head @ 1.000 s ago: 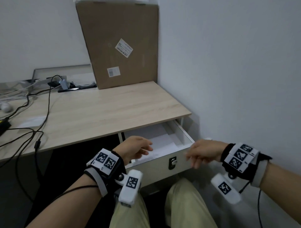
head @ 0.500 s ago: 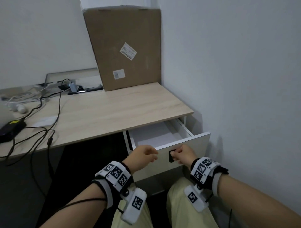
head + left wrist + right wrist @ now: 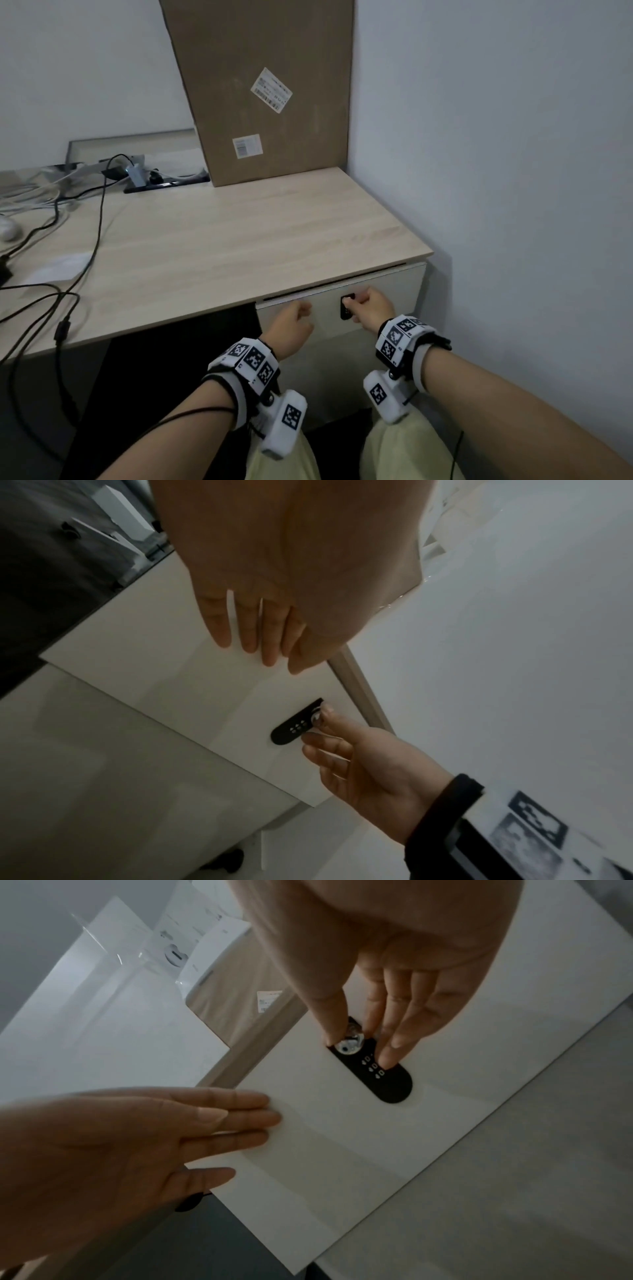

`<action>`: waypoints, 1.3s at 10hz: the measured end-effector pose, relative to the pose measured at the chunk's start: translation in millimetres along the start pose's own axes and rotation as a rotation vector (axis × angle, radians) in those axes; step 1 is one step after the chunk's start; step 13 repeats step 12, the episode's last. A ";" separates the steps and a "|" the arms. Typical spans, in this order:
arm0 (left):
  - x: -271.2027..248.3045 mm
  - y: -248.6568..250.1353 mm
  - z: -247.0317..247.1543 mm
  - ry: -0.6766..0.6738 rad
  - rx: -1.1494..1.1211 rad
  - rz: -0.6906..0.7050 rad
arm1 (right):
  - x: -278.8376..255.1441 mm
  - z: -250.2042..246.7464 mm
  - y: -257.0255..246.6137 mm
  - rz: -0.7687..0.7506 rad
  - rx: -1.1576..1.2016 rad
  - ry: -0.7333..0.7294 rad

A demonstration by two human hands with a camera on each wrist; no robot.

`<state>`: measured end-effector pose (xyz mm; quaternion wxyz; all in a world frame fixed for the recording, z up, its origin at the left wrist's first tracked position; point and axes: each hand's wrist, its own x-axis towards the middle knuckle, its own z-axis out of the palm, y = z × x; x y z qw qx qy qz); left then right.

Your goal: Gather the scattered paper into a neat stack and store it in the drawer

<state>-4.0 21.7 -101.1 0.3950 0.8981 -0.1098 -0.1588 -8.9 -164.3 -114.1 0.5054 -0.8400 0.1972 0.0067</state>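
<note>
1. The drawer [image 3: 376, 291] is sitting almost fully pushed in under the right end of the desk [image 3: 239, 246], with only a thin dark slit showing along its top edge.
2. The right hand [image 3: 371, 306] is pinching the small silver knob [image 3: 349, 1043] at the top of the black lock plate [image 3: 387, 1080] on the drawer front, thumb on one side and fingers on the other.
3. The left hand [image 3: 291, 329] is lying flat, its straight fingers [image 3: 240, 1115] touching the drawer front to the left of the lock plate and gripping nothing.
4. The paper is not showing in any view, so I cannot tell where it is lying.
5. A big cardboard box [image 3: 267, 89] is leaning at the back corner of the desk.
6. Black cables [image 3: 92, 219] are trailing across the left part of the desk.
</note>
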 end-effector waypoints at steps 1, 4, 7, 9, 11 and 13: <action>23.4 -4.6 -5.1 0.010 0.055 0.005 | 21.7 7.6 -6.3 -0.003 -0.023 0.019; 38.7 -28.8 0.2 -0.064 0.180 0.062 | 34.4 14.6 -2.8 -0.029 -0.030 0.059; 27.4 -22.2 -7.1 -0.025 0.336 0.083 | 30.3 12.5 -7.0 -0.022 -0.126 0.062; 19.3 -33.6 -25.0 -0.017 0.374 0.080 | 25.2 21.5 -8.0 0.108 0.238 -0.013; 13.7 -27.1 -25.9 -0.018 0.395 0.059 | 22.2 18.6 -20.4 0.329 0.485 -0.147; 2.6 -16.4 -30.7 -0.068 0.398 0.031 | 8.7 6.9 -25.6 0.316 0.328 -0.221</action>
